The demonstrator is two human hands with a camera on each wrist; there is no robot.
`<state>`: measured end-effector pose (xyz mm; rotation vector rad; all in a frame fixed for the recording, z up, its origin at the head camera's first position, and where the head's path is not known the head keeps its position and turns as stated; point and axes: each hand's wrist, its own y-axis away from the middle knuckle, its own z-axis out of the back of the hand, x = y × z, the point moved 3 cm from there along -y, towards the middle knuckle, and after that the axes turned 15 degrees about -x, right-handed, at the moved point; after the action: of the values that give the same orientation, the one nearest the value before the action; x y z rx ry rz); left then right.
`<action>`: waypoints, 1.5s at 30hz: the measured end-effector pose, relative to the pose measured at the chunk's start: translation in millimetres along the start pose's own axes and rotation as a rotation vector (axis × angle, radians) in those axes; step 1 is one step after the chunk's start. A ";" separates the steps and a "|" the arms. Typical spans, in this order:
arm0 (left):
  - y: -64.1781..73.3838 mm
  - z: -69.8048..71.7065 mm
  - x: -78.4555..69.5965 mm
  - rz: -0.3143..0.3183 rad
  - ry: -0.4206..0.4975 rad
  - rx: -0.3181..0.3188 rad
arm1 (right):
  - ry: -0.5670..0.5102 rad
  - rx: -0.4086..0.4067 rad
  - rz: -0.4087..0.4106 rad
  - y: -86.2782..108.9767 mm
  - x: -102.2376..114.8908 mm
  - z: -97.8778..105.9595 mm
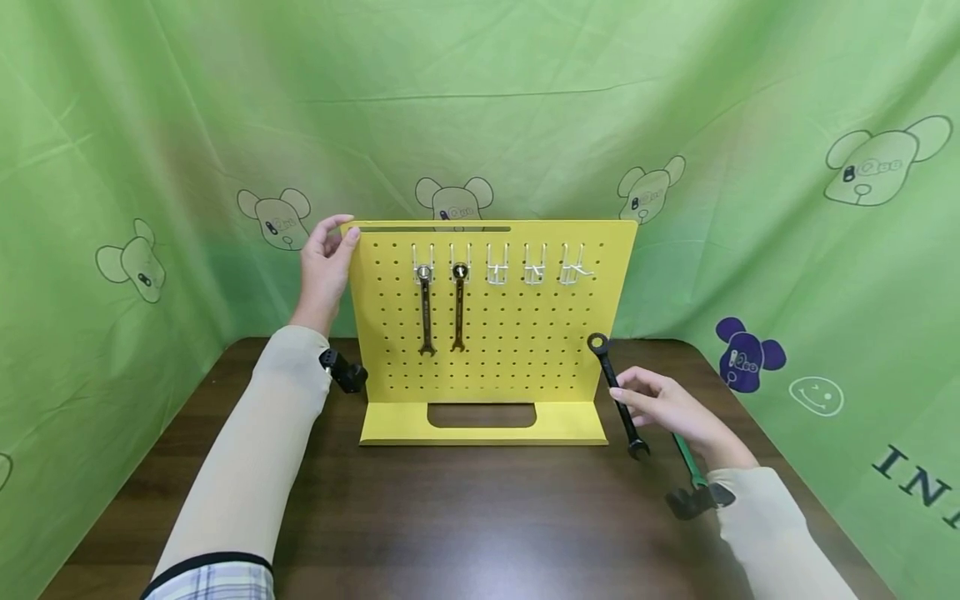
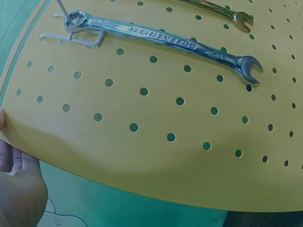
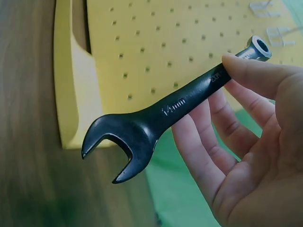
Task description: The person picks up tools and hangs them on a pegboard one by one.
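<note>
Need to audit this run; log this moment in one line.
left hand: grips edge of yellow pegboard | right hand: holds black wrench | hung: two wrenches | bare: three hooks

Cream sleeves [image 1: 266, 425], black wrist cameras [image 1: 344, 372]

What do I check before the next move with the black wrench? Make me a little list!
1. Right hand gripping the black wrench: ok, thumb and fingers hold it.
2. Left hand holding the yellow pegboard: ok, at its upper left edge.
3. Bare hooks on the board: ok, three.
4. Wrench ring over a hook: not ok, it's well below them.
5. Whole green tool visible: not ok, partly hidden.
6. Grip tight enough: cannot tell.
</note>
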<state>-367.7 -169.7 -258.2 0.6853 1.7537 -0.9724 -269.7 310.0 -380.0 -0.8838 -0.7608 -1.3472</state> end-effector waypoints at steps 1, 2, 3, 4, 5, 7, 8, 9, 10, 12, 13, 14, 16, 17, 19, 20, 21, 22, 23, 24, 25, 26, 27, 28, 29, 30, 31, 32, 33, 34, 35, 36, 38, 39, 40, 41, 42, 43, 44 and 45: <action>-0.1 0.2 0.1 0.001 -0.002 -0.001 | -0.008 0.006 0.013 -0.8 3.8 -3.2; -0.1 0.3 0.1 0.002 -0.004 -0.002 | -0.021 0.009 0.020 -1.7 7.5 -6.5; -0.1 0.4 0.1 0.002 -0.006 -0.002 | -0.034 0.014 0.033 -2.7 11.0 -9.8; -0.2 0.5 0.1 0.003 -0.007 -0.003 | -0.049 0.019 0.042 -3.8 14.3 -13.2; -0.2 0.5 0.0 0.004 -0.007 -0.002 | -0.062 0.027 0.057 -5.1 17.8 -16.7; -0.2 0.2 -0.4 0.003 -0.009 -0.004 | -0.081 0.034 0.076 -7.8 24.9 -23.8; -0.2 0.1 -0.6 0.004 -0.009 -0.004 | -0.081 0.034 0.087 -9.4 28.5 -27.2; -0.3 0.0 -0.7 0.005 -0.008 -0.005 | -0.078 0.033 0.099 -11.0 32.4 -30.8; -0.4 0.0 -0.8 0.006 -0.007 -0.006 | -0.076 0.036 0.110 -12.6 36.3 -34.4; -0.5 0.1 -0.8 0.009 -0.005 -0.009 | -0.075 0.036 0.133 -16.1 44.5 -42.1; -0.7 0.2 -0.7 0.012 -0.005 -0.008 | -0.074 0.033 0.140 -17.8 48.6 -45.9; -0.8 0.2 -0.6 0.012 -0.005 -0.007 | -0.078 0.033 0.149 -19.4 53.0 -49.7; -0.9 0.0 -0.3 0.012 -0.005 -0.007 | -0.097 0.035 0.162 -22.0 62.2 -57.3; -0.9 -0.2 -0.2 0.010 -0.005 -0.007 | -0.102 0.034 0.170 -23.4 67.1 -60.9; -1.0 -0.6 0.0 0.006 -0.003 -0.005 | -0.108 0.031 0.181 -25.7 77.1 -67.5; -1.1 -0.7 0.0 0.006 0.000 -0.004 | -0.112 0.031 0.186 -26.6 82.4 -70.5; -1.2 -0.9 0.1 0.007 0.003 -0.004 | -0.113 0.029 0.188 -27.9 87.0 -73.2; -1.2 -0.9 0.1 0.007 0.002 -0.004 | -0.114 0.027 0.192 -29.2 91.6 -75.7; -1.2 -0.9 0.0 0.008 0.001 -0.004 | -0.114 0.025 0.192 -31.0 95.6 -78.1; -1.1 -1.0 0.0 0.011 0.000 -0.003 | -0.119 0.023 0.192 -32.6 99.3 -80.2; -0.8 -1.2 0.1 0.012 -0.002 -0.002 | -0.126 0.021 0.193 -34.1 102.9 -82.2; -0.5 -1.2 0.0 0.015 -0.006 -0.001 | -0.131 0.020 0.195 -35.5 105.9 -84.0; -0.1 -1.2 0.1 0.016 -0.009 0.000 | -0.136 0.018 0.199 -37.0 108.5 -85.7; 0.3 -1.2 0.1 0.016 -0.012 0.000 | -0.143 0.016 0.204 -38.3 111.1 -87.3; 0.7 -1.1 0.1 0.017 -0.010 0.000 | -0.147 0.017 0.208 -39.5 113.4 -88.7; 1.1 -1.0 0.0 0.017 -0.009 0.000 | -0.153 0.017 0.211 -40.2 115.6 -89.9; 1.3 -0.8 0.0 0.018 -0.008 -0.001 | -0.157 0.017 0.214 -41.0 117.6 -91.1; 1.5 -0.5 0.0 0.020 -0.007 -0.002 | -0.160 0.017 0.214 -41.8 119.1 -92.2; 1.6 -0.3 -0.1 0.019 -0.007 -0.003 | -0.164 0.019 0.214 -42.7 120.4 -93.1; 1.7 -0.2 -0.2 0.018 -0.007 -0.004 | -0.165 0.019 0.213 -43.4 121.5 -93.9; 1.7 -0.2 -0.4 0.018 -0.006 -0.004 | -0.168 0.021 0.211 -44.2 122.5 -94.6; 1.7 -0.3 -0.5 0.016 -0.006 -0.003 | -0.170 0.021 0.210 -44.9 123.1 -95.2; 1.6 -0.3 -0.8 0.014 -0.005 -0.003 | -0.176 0.019 0.207 -46.5 123.7 -96.4; 1.5 -0.3 -0.9 0.012 -0.005 -0.004 | -0.179 0.019 0.208 -47.5 123.6 -96.9; 1.4 -0.3 -0.9 0.012 -0.005 -0.005 | -0.183 0.018 0.208 -48.3 123.4 -97.5; 1.4 -0.3 -1.0 0.012 -0.005 -0.006 | -0.185 0.018 0.212 -49.3 122.8 -98.0; 1.4 -0.3 -1.0 0.013 -0.006 -0.006 | -0.186 0.017 0.215 -50.4 122.0 -98.6; 1.3 -0.3 -0.9 0.013 -0.006 -0.007 | -0.188 0.015 0.216 -51.5 121.1 -99.3; 1.3 -0.3 -0.8 0.015 -0.006 -0.007 | -0.188 0.013 0.216 -52.5 120.1 -99.9; 1.3 -0.4 -0.8 0.015 -0.005 -0.007 | -0.189 0.011 0.215 -53.6 119.0 -100.7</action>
<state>-366.6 -168.7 -257.8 0.6902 1.7444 -0.9561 -316.2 163.8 -319.9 -1.0634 -0.7931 -1.0799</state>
